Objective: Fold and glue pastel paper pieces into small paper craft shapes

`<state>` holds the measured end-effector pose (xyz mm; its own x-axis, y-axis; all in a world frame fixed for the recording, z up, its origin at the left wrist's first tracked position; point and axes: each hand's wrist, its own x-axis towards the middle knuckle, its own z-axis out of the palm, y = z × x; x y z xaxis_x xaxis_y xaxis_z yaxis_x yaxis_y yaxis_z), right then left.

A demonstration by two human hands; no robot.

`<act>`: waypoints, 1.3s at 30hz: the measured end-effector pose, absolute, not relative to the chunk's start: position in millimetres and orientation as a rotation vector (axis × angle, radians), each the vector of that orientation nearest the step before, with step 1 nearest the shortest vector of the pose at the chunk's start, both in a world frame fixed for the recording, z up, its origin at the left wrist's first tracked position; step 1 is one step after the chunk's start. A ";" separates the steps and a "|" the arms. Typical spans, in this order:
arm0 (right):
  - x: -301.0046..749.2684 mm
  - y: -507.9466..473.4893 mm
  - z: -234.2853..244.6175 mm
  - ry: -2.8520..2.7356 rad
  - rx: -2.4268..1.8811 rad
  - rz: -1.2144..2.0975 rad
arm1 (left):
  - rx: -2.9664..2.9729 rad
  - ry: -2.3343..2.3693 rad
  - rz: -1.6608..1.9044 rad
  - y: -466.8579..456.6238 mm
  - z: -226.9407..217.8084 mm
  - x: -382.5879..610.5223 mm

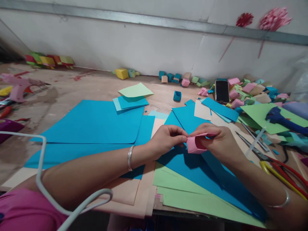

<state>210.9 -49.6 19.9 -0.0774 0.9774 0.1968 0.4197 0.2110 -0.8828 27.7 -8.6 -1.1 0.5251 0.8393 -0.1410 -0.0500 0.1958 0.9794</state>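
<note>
A small pink paper box (194,146) with an open side is held between both hands, above the blue paper sheets. My left hand (167,138) pinches its left corner between thumb and fingertips. From the other side, my right hand (218,139) grips the box's upper flap and right edge; some of its fingers are hidden behind the paper. Beneath the hands lie blue sheets (192,173), with light green sheets (183,195) partly under them. On the table beyond the hands stands a small dark blue paper box (177,96).
At right lie scissors (262,155), a blue glue gun (286,120), a phone (222,91) and heaped paper pieces (255,91). At left are large blue sheets (96,123), a pink glue gun (20,86) and a white cable (40,166) crossing my left arm. Paper boxes (121,73) line the wall.
</note>
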 end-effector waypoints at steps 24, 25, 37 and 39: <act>200.9 -53.7 21.7 -1.481 -1.478 0.764 | 0.651 0.550 0.518 -12.9 -2.1 25.6; 201.8 -53.7 22.6 -1.501 -1.486 0.778 | 0.651 0.549 0.527 -12.4 -2.7 25.9; 203.6 -54.2 25.2 -1.576 -1.472 0.691 | 0.654 0.542 0.526 -12.6 -0.2 24.1; 202.6 -54.7 22.2 -1.588 -1.459 0.627 | 0.659 0.548 0.512 -11.9 -1.9 24.0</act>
<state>202.6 -54.7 22.2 0.0612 0.9645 0.2570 0.5283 0.1871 -0.8282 24.0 -11.9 -1.9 0.7410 0.5975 -0.3064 -0.2651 0.6795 0.6841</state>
